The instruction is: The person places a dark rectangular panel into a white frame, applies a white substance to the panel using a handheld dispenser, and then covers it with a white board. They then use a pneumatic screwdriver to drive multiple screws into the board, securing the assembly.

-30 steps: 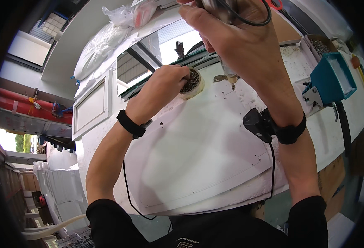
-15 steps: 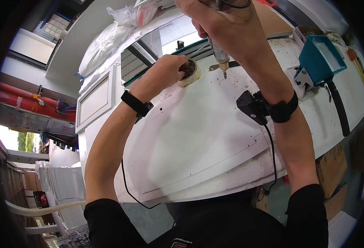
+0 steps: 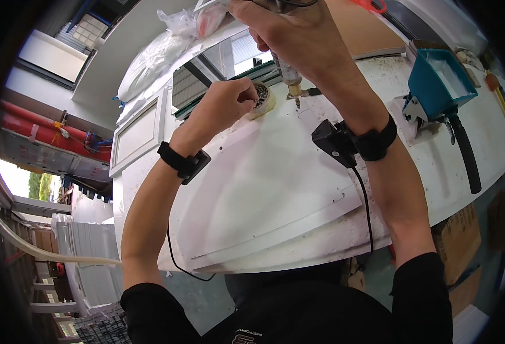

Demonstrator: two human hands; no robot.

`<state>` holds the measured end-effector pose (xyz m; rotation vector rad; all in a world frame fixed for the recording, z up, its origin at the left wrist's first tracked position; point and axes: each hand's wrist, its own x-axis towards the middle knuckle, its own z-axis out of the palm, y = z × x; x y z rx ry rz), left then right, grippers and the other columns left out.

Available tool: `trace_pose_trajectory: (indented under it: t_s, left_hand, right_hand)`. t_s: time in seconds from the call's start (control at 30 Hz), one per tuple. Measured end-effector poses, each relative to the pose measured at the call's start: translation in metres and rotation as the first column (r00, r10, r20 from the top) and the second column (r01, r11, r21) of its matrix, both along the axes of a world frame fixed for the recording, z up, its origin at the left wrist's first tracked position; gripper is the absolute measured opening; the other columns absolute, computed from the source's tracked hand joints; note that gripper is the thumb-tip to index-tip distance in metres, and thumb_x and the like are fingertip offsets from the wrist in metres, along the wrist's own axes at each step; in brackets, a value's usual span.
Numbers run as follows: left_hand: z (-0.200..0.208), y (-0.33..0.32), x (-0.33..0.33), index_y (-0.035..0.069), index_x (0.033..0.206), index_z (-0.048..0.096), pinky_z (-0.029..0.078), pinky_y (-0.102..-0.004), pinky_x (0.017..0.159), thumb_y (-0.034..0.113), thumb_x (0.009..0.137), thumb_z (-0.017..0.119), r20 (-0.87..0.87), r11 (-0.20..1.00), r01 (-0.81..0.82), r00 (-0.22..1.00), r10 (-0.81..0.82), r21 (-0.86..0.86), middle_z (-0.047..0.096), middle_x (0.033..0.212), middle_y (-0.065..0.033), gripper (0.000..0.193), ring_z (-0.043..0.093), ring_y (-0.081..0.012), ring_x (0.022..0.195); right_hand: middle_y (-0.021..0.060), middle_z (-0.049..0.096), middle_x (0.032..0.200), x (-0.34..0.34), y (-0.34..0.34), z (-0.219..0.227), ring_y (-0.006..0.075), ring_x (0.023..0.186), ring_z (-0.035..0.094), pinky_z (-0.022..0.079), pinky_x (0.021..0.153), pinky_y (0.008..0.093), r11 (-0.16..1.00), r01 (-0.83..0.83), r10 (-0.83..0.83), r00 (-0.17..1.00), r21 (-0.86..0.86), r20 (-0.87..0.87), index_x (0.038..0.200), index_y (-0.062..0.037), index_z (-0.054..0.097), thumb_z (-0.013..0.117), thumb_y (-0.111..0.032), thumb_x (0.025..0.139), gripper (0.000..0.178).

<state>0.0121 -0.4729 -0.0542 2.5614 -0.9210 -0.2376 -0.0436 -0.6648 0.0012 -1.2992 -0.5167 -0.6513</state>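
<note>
My left hand (image 3: 224,103) is at the near left edge of a small round tub (image 3: 268,106) of small dark screws. Its thumb and forefinger are pinched together; whatever may be between them is too small to make out. My right hand (image 3: 298,37) is wrapped round a powered screwdriver (image 3: 288,71) with a clear barrel, a cable at its top and its bit pointing down. The bit tip is just above or on the far part of a white sheet panel (image 3: 264,183), right of the tub; contact cannot be told. Small holes dot the panel.
Beyond the tub lies a dark-edged glass pane (image 3: 192,89). To the right, a teal scoop-shaped box (image 3: 436,86) stands beside a black-handled clamp (image 3: 464,152). A white frame (image 3: 138,135) is at left. Cables hang from both wrist straps. Cardboard boxes (image 3: 459,241) stand below right.
My left hand has drawn back slightly from the screws to the tub's near edge, fingers pinched. My right hand has brought the screwdriver left, closer to the tub. The view has shifted slightly.
</note>
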Motion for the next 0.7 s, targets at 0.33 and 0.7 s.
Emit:
trace_pose_trajectory:
  t_s: [0.33,0.7]
  left_hand:
    - [-0.037,0.047,-0.106,-0.002,0.102,0.067,0.055,-0.0346,0.074,0.003,0.091,0.068,-0.027,0.991,-0.038,0.999,0.035,-0.131,0.071,0.091,-0.0152,0.012,0.069,-0.0249,0.078]
    - [-0.054,0.072,-0.107,0.002,0.099,0.073,0.053,-0.0301,0.074,0.004,0.088,0.075,0.042,0.95,-0.076,0.995,0.093,-0.302,0.067,0.092,-0.0069,0.011,0.061,-0.0175,0.077]
  right_hand:
    - [-0.0021,0.059,0.073,-0.028,0.026,0.01,0.0051,0.06,0.054,0.045,0.053,0.023,0.988,-0.155,0.155,0.969,0.012,-0.192,0.102,-0.005,0.067,0.065,-0.016,0.099,0.011]
    - [0.0017,0.058,0.07,-0.092,0.034,0.006,0.0086,0.057,0.056,0.045,0.051,0.0248,0.993,-0.051,0.073,0.972,0.104,-0.221,0.106,-0.0002,0.061,0.066,-0.013,0.099,0.015]
